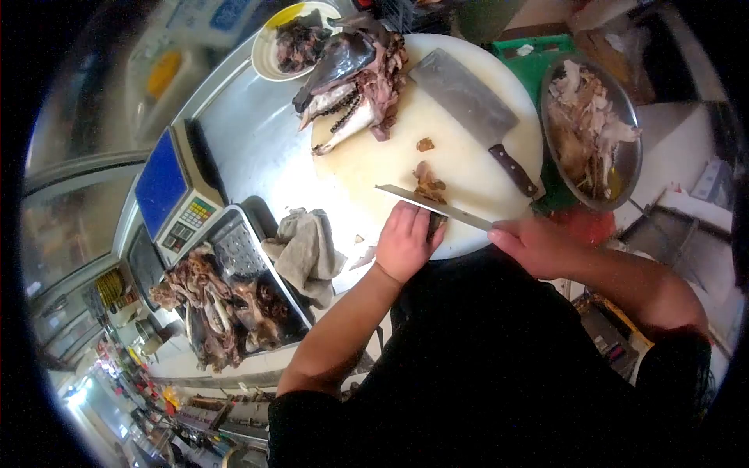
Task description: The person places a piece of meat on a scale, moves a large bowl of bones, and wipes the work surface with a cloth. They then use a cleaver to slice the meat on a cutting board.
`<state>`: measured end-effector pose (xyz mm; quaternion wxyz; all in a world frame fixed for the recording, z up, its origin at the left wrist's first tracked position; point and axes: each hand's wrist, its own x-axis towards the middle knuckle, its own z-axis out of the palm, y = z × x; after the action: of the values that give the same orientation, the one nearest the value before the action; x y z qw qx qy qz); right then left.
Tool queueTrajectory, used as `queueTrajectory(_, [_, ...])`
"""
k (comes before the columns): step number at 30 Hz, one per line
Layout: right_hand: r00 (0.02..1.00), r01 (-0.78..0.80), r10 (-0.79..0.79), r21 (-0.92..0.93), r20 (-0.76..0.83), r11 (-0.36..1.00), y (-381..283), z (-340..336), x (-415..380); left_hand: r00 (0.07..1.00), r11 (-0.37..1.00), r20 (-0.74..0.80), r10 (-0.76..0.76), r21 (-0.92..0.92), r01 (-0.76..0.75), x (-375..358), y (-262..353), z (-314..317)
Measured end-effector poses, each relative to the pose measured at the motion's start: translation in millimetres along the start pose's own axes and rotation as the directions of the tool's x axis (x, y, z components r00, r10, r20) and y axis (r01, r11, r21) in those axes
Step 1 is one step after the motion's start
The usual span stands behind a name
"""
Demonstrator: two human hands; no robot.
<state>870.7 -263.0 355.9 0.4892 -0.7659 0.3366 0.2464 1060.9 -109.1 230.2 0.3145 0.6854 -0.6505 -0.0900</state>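
My right hand [530,243] grips the handle of a long thin knife [433,206] whose blade lies across the near edge of the round white cutting board [460,156]. My left hand [406,240] presses down on a dark piece of meat [435,224] just under the blade. Small cooked meat pieces [427,183] lie beyond the blade. A cleaver [472,109] rests flat on the board's far right. A large roasted carcass [351,78] lies at the board's far edge.
A metal bowl of chopped meat [593,129] stands right of the board. A plate [269,58] with dark pieces sits at the back. A grey cloth [307,253], a tray of roasted meat [226,304] and a blue scale [172,195] are on the left.
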Motion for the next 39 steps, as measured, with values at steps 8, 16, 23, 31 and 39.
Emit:
queueTrajectory(8, [0.997, 0.062, -0.062, 0.008, -0.05, 0.998, -1, 23, 57, 1.0, 1.0, -0.023, 0.011, 0.025, -0.011, 1, 1, -1])
queueTrajectory(16, [0.979, 0.158, -0.149, 0.055, -0.138, 0.986, 0, 27, 81, 0.996, 0.999, -0.087, 0.036, 0.029, -0.034, 0, 3, 0])
queueTrajectory(23, [0.991, 0.055, -0.052, 0.018, -0.126, 0.998, 7, 4, -29, 0.999, 0.999, -0.008, -0.032, 0.002, 0.032, -8, 0, 3])
queueTrajectory(31, [0.998, 0.003, -0.003, -0.003, 0.057, 1.0, 4, -5, -5, 0.999, 0.999, -0.039, -0.035, -0.009, 0.035, -6, -3, 5])
queueTrajectory(39, [0.997, 0.079, -0.08, -0.031, -0.016, 0.996, -2, 14, 44, 0.998, 1.0, -0.063, -0.011, 0.002, 0.011, -4, -4, 7])
